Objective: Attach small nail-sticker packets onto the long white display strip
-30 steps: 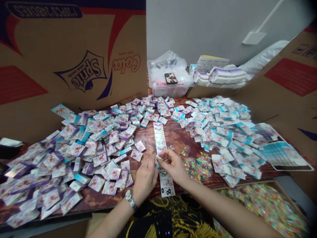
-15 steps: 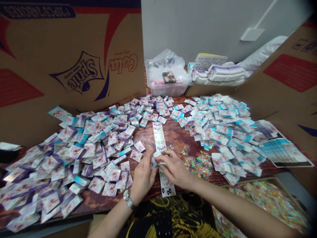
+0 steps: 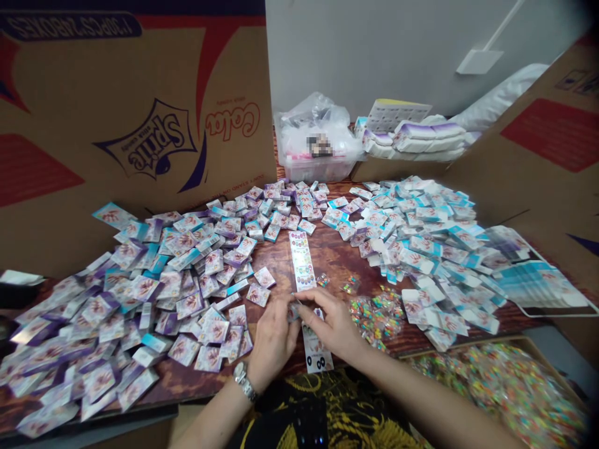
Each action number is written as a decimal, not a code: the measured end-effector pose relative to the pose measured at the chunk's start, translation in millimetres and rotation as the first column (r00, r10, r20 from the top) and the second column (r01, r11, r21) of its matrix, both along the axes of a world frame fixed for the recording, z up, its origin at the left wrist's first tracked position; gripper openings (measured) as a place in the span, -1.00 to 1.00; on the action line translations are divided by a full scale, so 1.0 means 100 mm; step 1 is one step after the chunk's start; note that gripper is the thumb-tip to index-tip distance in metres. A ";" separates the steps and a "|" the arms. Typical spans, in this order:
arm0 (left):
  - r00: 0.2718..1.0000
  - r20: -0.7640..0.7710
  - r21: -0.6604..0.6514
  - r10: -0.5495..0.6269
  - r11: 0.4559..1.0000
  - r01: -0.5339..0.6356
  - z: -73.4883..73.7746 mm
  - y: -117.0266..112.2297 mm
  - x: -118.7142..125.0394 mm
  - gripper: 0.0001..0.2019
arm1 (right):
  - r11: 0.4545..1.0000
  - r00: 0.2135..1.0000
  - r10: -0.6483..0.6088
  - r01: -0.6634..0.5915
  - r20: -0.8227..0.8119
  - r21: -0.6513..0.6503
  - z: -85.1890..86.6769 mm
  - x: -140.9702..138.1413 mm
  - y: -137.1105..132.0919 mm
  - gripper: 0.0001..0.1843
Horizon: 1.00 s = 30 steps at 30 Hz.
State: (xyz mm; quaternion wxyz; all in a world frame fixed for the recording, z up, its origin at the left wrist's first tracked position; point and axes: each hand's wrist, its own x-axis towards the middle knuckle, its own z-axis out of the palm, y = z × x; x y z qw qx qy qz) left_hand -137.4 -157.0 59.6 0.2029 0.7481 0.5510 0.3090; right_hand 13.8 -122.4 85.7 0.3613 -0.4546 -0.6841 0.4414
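A: What do the fingers have?
B: The fingertips (image 3: 284, 301) of the left hand (image 3: 276, 340) and right hand (image 3: 333, 325) pinch closely around a small pale packet (image 3: 294, 312).

A: What's right beside them?
B: A long printed strip (image 3: 302, 260) lies just above, and a printed card (image 3: 316, 349) lies just below. Small clear bags of colourful pieces (image 3: 377, 318) sit to the right.

A: How much is done?
B: Hard to tell. Loose packets cover the wooden table (image 3: 187, 380) in two wide spreads, left (image 3: 163, 299) and right (image 3: 421, 249). More colourful bags fill a tray (image 3: 500, 386), and stacked bundles (image 3: 416, 140) wait behind.
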 end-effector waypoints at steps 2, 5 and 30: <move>1.000 -0.021 -0.001 0.019 1.000 -0.019 -0.04 -0.01 0.01 -0.49 | 0.997 0.998 -0.021 0.016 -0.065 -0.077 -0.04 -0.01 -0.01 -0.84; 0.998 -0.048 -0.003 0.032 0.999 -0.032 -0.09 -0.03 0.02 -0.36 | 0.971 0.989 -0.097 0.070 -0.108 -0.230 -0.13 -0.03 0.00 -0.86; 0.950 -0.306 0.026 0.057 0.998 -0.051 -0.05 0.11 -0.27 -0.35 | 0.976 0.978 0.208 -0.206 0.032 -0.073 -0.29 0.06 0.08 -0.57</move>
